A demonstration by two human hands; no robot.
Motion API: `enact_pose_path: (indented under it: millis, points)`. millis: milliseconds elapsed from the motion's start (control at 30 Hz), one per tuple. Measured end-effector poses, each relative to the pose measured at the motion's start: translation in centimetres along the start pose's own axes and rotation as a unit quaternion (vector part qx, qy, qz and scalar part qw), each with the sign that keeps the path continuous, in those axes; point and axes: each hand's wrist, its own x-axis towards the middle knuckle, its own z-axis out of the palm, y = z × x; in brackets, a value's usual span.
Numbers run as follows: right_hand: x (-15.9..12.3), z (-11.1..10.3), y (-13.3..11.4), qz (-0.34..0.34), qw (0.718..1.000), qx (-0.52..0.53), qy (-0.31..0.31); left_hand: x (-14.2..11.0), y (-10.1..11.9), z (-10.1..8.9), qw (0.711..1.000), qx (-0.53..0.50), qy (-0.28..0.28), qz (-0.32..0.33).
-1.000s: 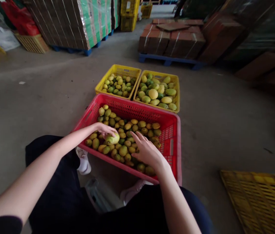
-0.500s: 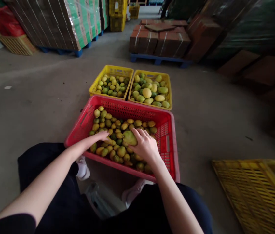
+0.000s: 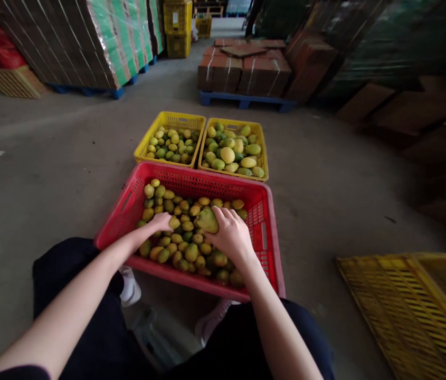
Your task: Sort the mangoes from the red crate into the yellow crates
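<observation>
A red crate [image 3: 102, 235] in front of my knees holds many yellow and green lemons [image 3: 191, 252]. My right hand [image 3: 231, 232] is closed around a large green-yellow lemon [image 3: 207, 220], held over the fruit toward the right side of the crate. On the left, my left hand [image 3: 161, 221] reaches in among the fruit, its fingers closed on a smaller yellow lemon [image 3: 174, 222]. Its fingertips are partly hidden.
Beyond the red crate stand two yellow crates of lemons, a left one [image 3: 143, 141] and a right one [image 3: 265, 158]. A yellow slatted crate [image 3: 389, 301] lies at right. Strapped cartons [image 3: 223, 74] rest on a blue pallet [image 3: 242, 100]; wrapped stacks [image 3: 123, 42] stand at back left.
The view has shifted slightly, moving the scene leftward. My left hand has closed on a small lemon among the fruit. My right hand keeps hold of the large lemon.
</observation>
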Motion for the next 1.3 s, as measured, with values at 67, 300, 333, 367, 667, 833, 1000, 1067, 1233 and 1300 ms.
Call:
enact_pose_path:
  millis: [67,300,333,367,667,833,1000,1067,1233,1300]
  points:
    - [0.1,0.1,0.1,0.019,0.999,0.040,0.021,0.1,0.7,-3.4,0.999,0.020,0.029,0.012]
    - [-1.1,-1.4,-2.8,0.065,0.932,0.342,0.098,-8.5,5.2,-12.1,0.933,-0.262,0.146,0.200]
    - [-1.4,-1.9,-3.5,0.065,0.919,0.371,0.114,-10.1,5.6,-12.0,0.919,-0.300,0.143,0.212]
    - [-1.6,-2.2,-4.3,0.062,0.911,0.386,0.131,-11.5,5.7,-11.6,0.908,-0.327,0.144,0.218]
    - [-1.0,-0.2,-5.7,0.045,0.919,0.309,0.242,-13.0,5.3,-7.1,0.869,-0.384,0.147,0.274]
    - [-1.8,1.1,-5.1,0.033,0.930,0.273,0.242,-13.3,5.7,-7.2,0.884,-0.315,0.190,0.286]
    - [-2.7,1.2,-4.8,0.009,0.943,0.222,0.248,-13.4,6.1,-7.0,0.891,-0.245,0.225,0.309]
    - [-2.9,0.9,-4.8,0.016,0.939,0.230,0.254,-13.2,6.3,-6.9,0.886,-0.245,0.226,0.324]
    - [-2.8,0.1,-5.2,0.112,0.890,0.398,0.192,-12.3,6.8,-6.4,0.860,-0.414,0.158,0.254]
    - [-2.6,0.1,-5.4,0.181,0.815,0.534,0.135,-12.0,6.9,-6.3,0.830,-0.529,0.072,0.164]
